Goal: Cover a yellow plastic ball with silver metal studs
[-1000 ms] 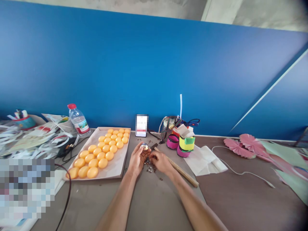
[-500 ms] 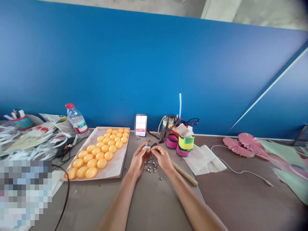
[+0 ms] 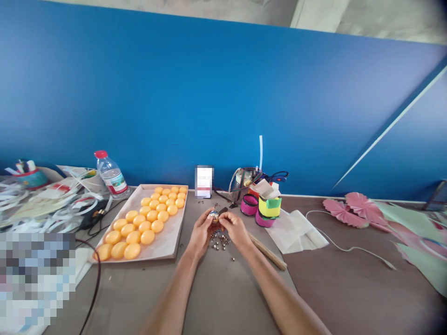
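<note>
Ball (image 3: 214, 215), small and shiny, sits in the left hand (image 3: 199, 234), above the desk (image 3: 220, 302) and in front of the person. The left thumb and fingers curl around it, thumb on the near side, probably to steady it while leaving its right side within reach of the other hand. The right hand (image 3: 234, 228) comes in from that side, thumb and forefinger drawn narrowly together at the ball's edge; whether they pinch some small piece or only touch the ball, I cannot tell.

Both forearms reach forward from the bottom of the view and slant inward, so the hands nearly meet. Wrists are low, close to the desk, which likely helps keep the grip steady.

Just below the hands lies a loose scatter of beads (image 3: 219, 242), shiny like the ball; their place between the wrists seems to suit easy picking. A wooden handle (image 3: 268, 252) slants beside the right wrist, its far end hidden by the hand.

Beyond, a phone (image 3: 204, 182) stands upright near the partition (image 3: 223, 93), facing the person, perhaps so that its screen can be seen; what it shows is blurred. To the left, a tray (image 3: 170, 242) holds rows of orange balls (image 3: 147, 237), apparently kept there from rolling. To the right stand pink and yellow bands (image 3: 268, 208), with white paper (image 3: 296, 232) beside them.
</note>
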Tool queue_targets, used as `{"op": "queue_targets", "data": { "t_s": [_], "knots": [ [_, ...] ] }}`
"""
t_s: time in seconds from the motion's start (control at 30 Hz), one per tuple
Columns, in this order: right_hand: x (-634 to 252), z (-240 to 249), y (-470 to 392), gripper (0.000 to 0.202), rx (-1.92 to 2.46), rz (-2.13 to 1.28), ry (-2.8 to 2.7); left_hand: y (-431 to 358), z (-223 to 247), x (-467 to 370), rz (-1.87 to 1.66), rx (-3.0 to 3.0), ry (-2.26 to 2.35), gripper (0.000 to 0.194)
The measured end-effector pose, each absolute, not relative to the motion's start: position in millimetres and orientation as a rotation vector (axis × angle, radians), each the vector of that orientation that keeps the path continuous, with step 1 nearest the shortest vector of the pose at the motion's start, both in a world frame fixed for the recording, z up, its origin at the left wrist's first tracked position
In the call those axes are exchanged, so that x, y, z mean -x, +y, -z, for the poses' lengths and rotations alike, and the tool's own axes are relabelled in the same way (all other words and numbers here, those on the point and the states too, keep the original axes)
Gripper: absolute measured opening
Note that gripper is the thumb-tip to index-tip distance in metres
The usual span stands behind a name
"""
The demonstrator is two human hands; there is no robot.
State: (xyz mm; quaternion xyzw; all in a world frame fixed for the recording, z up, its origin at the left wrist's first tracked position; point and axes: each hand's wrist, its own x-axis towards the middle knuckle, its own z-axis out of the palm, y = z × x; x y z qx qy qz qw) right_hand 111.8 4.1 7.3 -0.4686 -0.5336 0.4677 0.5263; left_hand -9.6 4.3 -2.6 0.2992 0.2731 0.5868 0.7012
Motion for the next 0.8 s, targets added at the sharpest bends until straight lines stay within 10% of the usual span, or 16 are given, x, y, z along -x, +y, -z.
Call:
{"op": "queue_targets", "data": {
  "t_s": [0.8],
  "knots": [
    [-112.0, -8.6, 2.4, 0.009, 1.168, -1.093, -1.282, 4.7, 9.1, 9.9, -1.346, -0.854, 0.805, 0.042]
  ]
}}
